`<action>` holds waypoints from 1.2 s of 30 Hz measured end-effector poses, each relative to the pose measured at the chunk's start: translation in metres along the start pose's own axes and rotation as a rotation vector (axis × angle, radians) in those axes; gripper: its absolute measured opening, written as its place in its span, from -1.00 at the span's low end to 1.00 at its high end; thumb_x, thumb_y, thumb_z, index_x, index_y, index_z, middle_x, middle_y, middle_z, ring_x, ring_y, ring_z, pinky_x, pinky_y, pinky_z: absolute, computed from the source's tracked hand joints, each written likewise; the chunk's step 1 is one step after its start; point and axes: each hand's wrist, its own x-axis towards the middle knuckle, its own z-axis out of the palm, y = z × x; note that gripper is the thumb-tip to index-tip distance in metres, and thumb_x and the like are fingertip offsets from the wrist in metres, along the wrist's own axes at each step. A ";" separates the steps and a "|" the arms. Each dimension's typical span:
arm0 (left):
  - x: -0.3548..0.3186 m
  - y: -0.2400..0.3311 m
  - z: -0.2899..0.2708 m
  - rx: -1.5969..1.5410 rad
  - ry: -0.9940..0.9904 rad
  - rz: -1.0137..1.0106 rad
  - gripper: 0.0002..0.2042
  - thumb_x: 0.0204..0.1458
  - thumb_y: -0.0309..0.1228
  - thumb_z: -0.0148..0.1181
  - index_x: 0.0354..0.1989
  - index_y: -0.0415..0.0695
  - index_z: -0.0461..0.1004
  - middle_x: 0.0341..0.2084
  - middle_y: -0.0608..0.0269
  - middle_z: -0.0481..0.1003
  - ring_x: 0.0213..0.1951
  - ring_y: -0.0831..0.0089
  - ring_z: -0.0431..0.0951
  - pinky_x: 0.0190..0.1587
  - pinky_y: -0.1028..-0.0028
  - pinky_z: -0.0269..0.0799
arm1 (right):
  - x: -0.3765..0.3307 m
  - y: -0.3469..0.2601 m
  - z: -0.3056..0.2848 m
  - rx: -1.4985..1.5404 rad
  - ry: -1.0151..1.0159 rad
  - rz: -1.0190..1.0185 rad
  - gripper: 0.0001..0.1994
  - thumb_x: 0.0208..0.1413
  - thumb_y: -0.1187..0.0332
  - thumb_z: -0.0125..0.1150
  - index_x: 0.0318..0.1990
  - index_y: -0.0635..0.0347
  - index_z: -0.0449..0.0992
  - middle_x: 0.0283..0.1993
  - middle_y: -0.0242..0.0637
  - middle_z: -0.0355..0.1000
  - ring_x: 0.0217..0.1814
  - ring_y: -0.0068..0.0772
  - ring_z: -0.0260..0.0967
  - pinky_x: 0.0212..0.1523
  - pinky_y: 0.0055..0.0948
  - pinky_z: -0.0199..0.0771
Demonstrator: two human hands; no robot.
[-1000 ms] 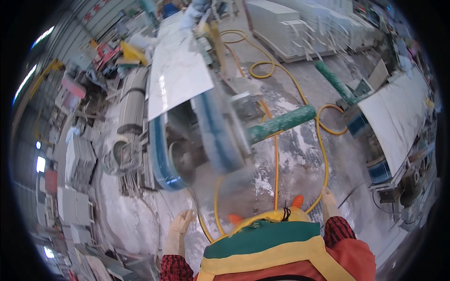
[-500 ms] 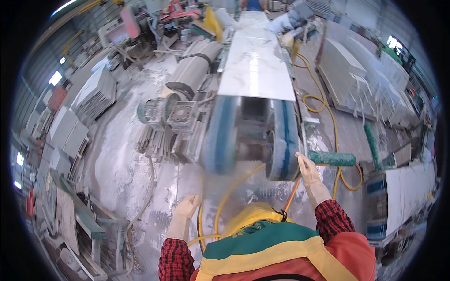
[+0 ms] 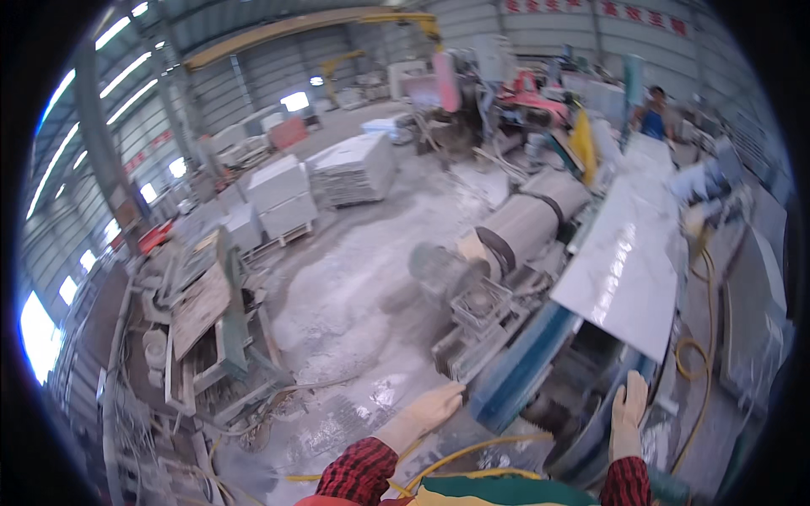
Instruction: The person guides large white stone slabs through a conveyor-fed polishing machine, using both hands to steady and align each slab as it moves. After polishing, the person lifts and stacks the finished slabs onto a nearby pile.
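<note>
My left hand (image 3: 429, 411), in a pale glove, reaches forward with fingers apart and touches the near end of a blue frame rail (image 3: 525, 368) of a stone machine. My right hand (image 3: 629, 406), also gloved, is raised flat with fingers together against the blue rail at the machine's right side. Neither hand holds anything. A white polished stone slab (image 3: 637, 253) lies on the machine bed just beyond both hands. Red checked sleeves and a green and yellow apron show at the lower edge.
A grey motor and roller drum (image 3: 515, 236) stand left of the slab. Yellow hoses (image 3: 700, 354) coil on the wet floor at right. Stacked stone blocks (image 3: 278, 198) and a cluttered bench (image 3: 198, 329) stand at left. A person in blue (image 3: 651, 118) stands far back.
The view has swung up and left, from looking down on the machine to looking across the hall. Both hands stay at the machine's near end, now reaching further forward.
</note>
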 end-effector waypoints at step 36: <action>0.254 0.124 0.080 0.284 0.143 0.496 -0.35 0.32 -0.03 0.33 0.50 -0.09 0.42 0.44 -0.04 0.39 0.45 -0.14 0.34 0.54 -0.02 0.22 | 0.014 -0.028 -0.029 -0.234 -0.180 0.163 -0.43 0.36 0.24 0.25 0.44 0.38 0.50 0.55 0.34 0.37 0.59 0.50 0.26 0.67 0.29 0.14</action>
